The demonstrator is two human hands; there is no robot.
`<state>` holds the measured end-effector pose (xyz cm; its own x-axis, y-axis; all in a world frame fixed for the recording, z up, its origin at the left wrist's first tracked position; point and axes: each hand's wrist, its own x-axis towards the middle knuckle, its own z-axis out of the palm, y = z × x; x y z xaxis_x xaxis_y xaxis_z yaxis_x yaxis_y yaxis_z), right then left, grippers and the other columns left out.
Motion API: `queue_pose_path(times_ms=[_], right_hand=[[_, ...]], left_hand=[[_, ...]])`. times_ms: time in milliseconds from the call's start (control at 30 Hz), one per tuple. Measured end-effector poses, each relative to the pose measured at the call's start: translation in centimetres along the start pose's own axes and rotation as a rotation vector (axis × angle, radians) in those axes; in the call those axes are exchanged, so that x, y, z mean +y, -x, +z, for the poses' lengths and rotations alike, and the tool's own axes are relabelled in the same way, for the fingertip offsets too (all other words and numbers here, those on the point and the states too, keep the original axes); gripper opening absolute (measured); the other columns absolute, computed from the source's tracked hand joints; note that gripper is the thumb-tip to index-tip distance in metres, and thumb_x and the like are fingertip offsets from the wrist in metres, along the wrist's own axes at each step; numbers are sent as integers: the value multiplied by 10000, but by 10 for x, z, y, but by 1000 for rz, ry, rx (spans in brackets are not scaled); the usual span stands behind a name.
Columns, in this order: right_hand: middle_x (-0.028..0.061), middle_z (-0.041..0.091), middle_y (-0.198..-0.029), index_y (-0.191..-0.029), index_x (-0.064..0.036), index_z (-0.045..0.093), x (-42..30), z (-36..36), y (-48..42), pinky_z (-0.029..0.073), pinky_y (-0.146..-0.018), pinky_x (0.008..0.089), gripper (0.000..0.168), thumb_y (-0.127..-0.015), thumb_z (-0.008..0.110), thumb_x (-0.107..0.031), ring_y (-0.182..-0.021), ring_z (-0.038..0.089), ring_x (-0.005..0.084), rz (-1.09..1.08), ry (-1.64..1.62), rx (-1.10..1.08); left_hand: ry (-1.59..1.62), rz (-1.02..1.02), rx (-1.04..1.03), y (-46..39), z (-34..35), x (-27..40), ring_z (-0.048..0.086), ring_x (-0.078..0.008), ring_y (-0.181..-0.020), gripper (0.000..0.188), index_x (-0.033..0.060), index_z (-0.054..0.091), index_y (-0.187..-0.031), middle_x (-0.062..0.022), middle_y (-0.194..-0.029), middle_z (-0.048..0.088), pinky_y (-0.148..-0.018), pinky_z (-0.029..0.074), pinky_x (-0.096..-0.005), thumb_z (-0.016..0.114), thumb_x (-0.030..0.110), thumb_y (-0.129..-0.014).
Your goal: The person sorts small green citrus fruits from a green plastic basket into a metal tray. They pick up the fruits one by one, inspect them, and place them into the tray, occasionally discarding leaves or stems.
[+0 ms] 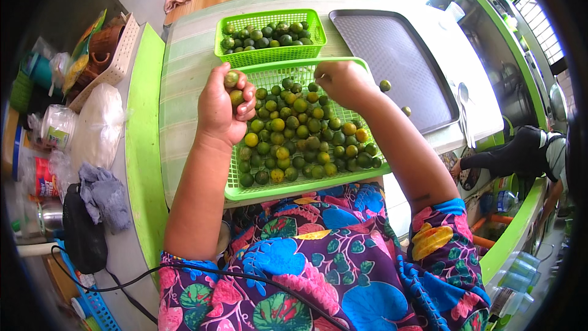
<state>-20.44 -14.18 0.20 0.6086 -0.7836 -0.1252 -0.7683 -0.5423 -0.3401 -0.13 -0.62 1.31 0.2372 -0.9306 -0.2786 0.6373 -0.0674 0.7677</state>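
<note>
My left hand [226, 103] is closed around small green citrus fruits [236, 97], with two showing between thumb and fingers, over the left rim of a large green plastic basket [294, 191]. Many small green and yellowish citrus fruits [301, 131] lie spread in that basket. Above its far right part is my right hand [344, 82], fingers curled down; whether it holds a fruit cannot be seen. Behind stands a smaller green plastic basket [271, 58] of darker green citrus fruits [267, 37]. Two loose fruits [385, 85] are by my right forearm, at the grey tray.
A grey tray [395, 55] lies on the table at the right, with metal cutlery [465, 110] beside its edge. At the left, a counter [142, 220] holds a grey cloth [105, 195] and plastic bags. A person [528, 151] is at the far right; another is beyond the table.
</note>
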Motion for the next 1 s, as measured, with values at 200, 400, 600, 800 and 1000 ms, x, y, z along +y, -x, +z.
queue_pose_path(times_ms=[200,400,600,800,1000], right_hand=[[118,671,-1028,-1074,-146,668,-5,19,2,495,-852,396,293,-831,532,-55,-971,633,293,-150,149,-41],[98,661,-967,-1017,-88,643,0,6,-5,521,-837,347,207,-839,565,-17,-897,639,234,-154,70,-220],[85,645,-1028,-1174,-35,556,19,-10,-5,556,-776,273,215,-978,490,-94,-880,634,118,-68,-1296,-363],[133,622,-1157,-1234,-23,520,33,-10,-8,548,-830,307,268,-972,492,-73,-974,636,157,-186,-1626,-483],[98,613,-1158,-1211,-45,527,28,-15,-3,541,-796,291,261,-965,531,-132,-984,622,152,-196,-1665,-483]], left_hand=[[27,-8,-5,-1,-2,1,346,-91,-432,347,110,450,-729,-48,-629,490,-394,246,-219,432,390,-933],[34,-31,-34,-1,-3,-1,385,-88,-482,313,72,544,-870,-42,-683,515,-414,277,-217,417,342,-964],[-19,-82,-147,-3,-5,-4,420,-84,-535,283,60,583,-1063,-48,-774,574,-443,311,-208,422,275,-976],[-42,-109,-169,1,-2,0,426,-75,-543,272,68,580,-1095,-61,-806,595,-447,318,-189,435,262,-973],[-60,-109,-158,0,-1,-1,414,-75,-531,254,54,552,-1107,-65,-835,571,-452,337,-194,417,229,-983]])
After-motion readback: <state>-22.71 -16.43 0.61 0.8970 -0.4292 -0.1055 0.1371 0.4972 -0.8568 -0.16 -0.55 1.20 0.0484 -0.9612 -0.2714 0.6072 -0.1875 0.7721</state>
